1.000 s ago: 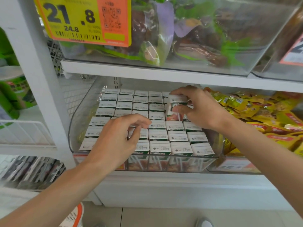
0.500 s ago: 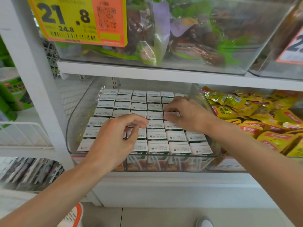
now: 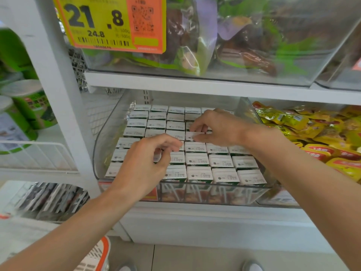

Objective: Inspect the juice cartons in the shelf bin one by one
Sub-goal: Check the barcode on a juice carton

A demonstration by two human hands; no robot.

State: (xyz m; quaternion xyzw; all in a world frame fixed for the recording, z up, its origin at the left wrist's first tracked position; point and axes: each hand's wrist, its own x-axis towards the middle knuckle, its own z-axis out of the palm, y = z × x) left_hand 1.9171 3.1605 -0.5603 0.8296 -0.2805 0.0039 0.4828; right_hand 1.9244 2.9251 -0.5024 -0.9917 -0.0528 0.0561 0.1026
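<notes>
A clear shelf bin (image 3: 214, 192) on the middle shelf holds several rows of small juice cartons (image 3: 199, 174) standing upright, their white tops showing. My right hand (image 3: 218, 128) reaches into the bin's middle right, and its thumb and forefinger pinch the top of one juice carton (image 3: 189, 135), which sits level with its neighbours. My left hand (image 3: 144, 165) rests over the cartons at the bin's left front. Its fingers are loosely curled, with the tips touching the carton tops, and it hides the cartons beneath it.
The shelf above (image 3: 214, 87) hangs low over the bin and carries a clear bin of bagged goods (image 3: 244, 45) with a yellow price tag (image 3: 109, 22). Yellow snack packets (image 3: 322, 137) fill the bin to the right. Green cups (image 3: 25, 106) stand beyond the white upright (image 3: 58, 94).
My right hand lowered the carton it had lifted back into its row, then shifted slightly left onto a carton top. My left hand stayed in place.
</notes>
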